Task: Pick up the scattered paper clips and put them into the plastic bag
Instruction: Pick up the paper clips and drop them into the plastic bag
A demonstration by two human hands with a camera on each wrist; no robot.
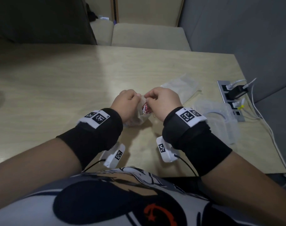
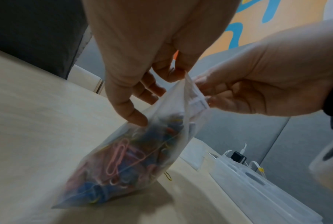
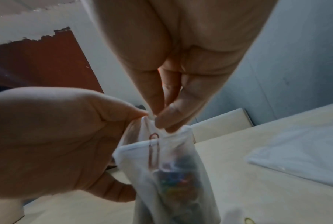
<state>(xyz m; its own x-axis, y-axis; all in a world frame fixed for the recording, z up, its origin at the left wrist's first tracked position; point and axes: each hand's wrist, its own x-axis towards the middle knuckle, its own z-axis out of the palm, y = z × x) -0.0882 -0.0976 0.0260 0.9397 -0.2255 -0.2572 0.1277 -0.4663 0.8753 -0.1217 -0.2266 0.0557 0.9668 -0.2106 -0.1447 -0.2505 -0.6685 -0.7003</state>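
A small translucent plastic bag [image 1: 143, 112] holding several coloured paper clips [image 2: 121, 157] stands on the table between my hands. My left hand [image 1: 138, 97] pinches the left side of the bag's top edge, its thumb [image 2: 135, 118] pressing the bag's side. My right hand [image 1: 149, 100] pinches the opposite corner of the mouth [image 3: 157, 119]. A red clip [image 3: 154, 151] hangs upright just inside the mouth of the bag [image 3: 173, 174]. One yellow clip [image 2: 168, 176] lies loose on the table beside the bag's base.
A flat empty plastic bag [image 1: 181, 85] lies behind my hands. To the right sit a clear plastic box [image 1: 220, 116] and a power strip [image 1: 231, 101] with chargers and white cables. The table [image 1: 73, 82] ends close on the right.
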